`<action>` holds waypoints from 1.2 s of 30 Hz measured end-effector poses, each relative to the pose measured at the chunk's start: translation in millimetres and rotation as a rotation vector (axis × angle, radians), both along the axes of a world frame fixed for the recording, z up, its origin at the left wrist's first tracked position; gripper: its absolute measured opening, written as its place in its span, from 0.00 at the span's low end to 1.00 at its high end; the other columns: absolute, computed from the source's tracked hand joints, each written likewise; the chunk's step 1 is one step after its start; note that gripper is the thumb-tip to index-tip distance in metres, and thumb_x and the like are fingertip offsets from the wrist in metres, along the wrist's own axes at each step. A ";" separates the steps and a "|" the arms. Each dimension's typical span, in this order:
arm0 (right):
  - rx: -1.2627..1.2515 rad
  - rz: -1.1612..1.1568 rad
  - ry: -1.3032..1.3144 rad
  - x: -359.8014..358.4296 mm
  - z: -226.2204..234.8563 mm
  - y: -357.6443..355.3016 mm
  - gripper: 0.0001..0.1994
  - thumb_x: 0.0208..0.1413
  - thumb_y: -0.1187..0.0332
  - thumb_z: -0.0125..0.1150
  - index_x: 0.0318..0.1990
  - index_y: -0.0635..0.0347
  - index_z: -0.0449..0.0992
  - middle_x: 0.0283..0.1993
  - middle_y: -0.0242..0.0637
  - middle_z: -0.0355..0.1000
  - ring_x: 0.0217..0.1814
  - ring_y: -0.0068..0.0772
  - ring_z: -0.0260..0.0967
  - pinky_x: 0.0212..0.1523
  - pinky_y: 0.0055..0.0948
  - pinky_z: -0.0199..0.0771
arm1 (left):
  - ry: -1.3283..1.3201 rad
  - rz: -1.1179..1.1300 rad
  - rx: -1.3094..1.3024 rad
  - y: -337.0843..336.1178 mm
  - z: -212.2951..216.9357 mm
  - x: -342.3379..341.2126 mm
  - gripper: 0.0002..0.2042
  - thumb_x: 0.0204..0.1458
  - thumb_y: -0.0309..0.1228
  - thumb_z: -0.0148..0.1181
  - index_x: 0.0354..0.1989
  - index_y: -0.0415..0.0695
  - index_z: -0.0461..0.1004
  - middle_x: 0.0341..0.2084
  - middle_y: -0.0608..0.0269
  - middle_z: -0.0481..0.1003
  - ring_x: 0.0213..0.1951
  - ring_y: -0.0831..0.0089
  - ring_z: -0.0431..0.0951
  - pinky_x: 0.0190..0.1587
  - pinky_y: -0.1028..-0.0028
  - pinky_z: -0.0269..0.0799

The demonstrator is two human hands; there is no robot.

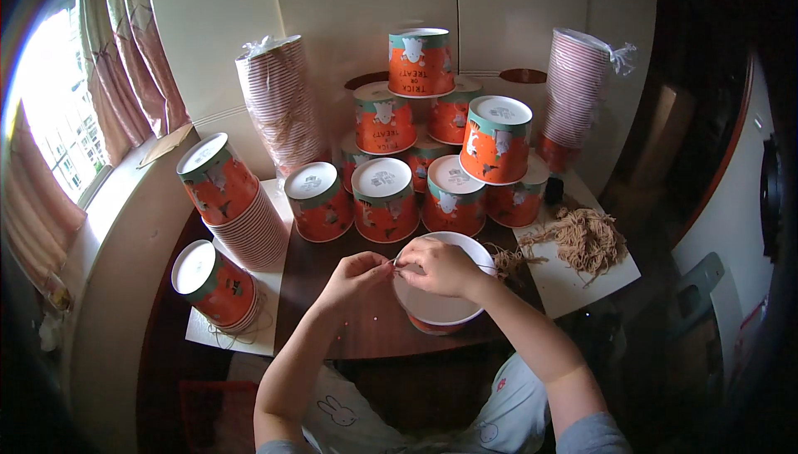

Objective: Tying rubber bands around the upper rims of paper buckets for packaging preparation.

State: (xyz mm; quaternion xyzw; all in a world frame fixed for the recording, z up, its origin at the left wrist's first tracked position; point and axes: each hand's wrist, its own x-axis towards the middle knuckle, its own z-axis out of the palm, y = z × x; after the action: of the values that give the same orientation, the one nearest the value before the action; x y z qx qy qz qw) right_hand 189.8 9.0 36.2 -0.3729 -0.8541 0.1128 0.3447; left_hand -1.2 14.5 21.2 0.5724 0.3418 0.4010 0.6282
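Observation:
My left hand and my right hand meet at the fingertips, pinching a thin string between them. Its exact course is mostly hidden by the fingers, and a short length shows past my right hand. Under my right hand stands an orange paper bucket with its white open mouth upward. My left hand is just outside the bucket's left rim, over the dark table.
Upside-down orange and green buckets are piled behind my hands. Wrapped bucket stacks rise at both sides. More stacked buckets stand at left, a single-looking short stack nearer. Tan string lies heaped on the right board.

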 end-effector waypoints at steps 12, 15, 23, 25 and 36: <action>0.239 -0.054 -0.111 -26.8 -1.5 -22.3 0.04 0.35 0.68 0.60 0.22 0.54 0.74 0.44 0.31 0.63 0.50 0.33 0.56 0.47 0.37 0.54 | 0.062 0.042 0.022 6.1 0.9 -15.4 0.04 0.46 0.24 0.56 0.29 0.38 0.70 0.26 0.68 0.72 0.31 0.84 0.69 0.35 0.84 0.65; 0.260 -0.025 -0.179 -29.1 -7.2 -22.8 0.04 0.36 0.67 0.60 0.22 0.53 0.73 0.43 0.31 0.64 0.49 0.33 0.58 0.47 0.37 0.54 | 0.101 0.029 0.078 3.5 3.8 -17.4 0.05 0.43 0.24 0.59 0.28 0.39 0.70 0.24 0.68 0.71 0.29 0.83 0.69 0.33 0.82 0.66; -0.080 0.058 0.189 -26.9 -19.5 0.9 0.13 0.39 0.73 0.58 0.33 0.56 0.61 0.31 0.36 0.69 0.35 0.41 0.68 0.36 0.37 0.63 | 0.524 0.146 0.317 -6.1 12.7 -11.1 0.08 0.41 0.28 0.61 0.27 0.39 0.69 0.21 0.64 0.72 0.27 0.82 0.70 0.30 0.80 0.67; -0.076 -0.019 0.147 -29.5 -16.8 -1.5 0.14 0.40 0.74 0.56 0.35 0.56 0.60 0.28 0.38 0.70 0.31 0.43 0.69 0.34 0.38 0.65 | 0.501 0.141 0.285 -6.1 13.3 -10.7 0.08 0.41 0.25 0.60 0.28 0.40 0.68 0.22 0.66 0.71 0.27 0.82 0.69 0.30 0.82 0.66; 0.031 -0.043 0.066 -31.2 -19.1 -1.0 0.11 0.41 0.74 0.57 0.31 0.58 0.61 0.24 0.37 0.69 0.29 0.41 0.68 0.32 0.36 0.65 | 0.066 0.097 -0.007 6.6 -10.6 -20.8 0.08 0.42 0.21 0.55 0.30 0.40 0.64 0.24 0.69 0.66 0.34 0.82 0.68 0.36 0.82 0.64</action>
State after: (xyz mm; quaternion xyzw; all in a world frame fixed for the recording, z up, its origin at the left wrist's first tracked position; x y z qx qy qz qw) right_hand 158.6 8.0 17.1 -0.3819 -0.8357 0.1044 0.3805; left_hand -21.9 21.1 10.6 0.5660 0.3912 0.4106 0.5983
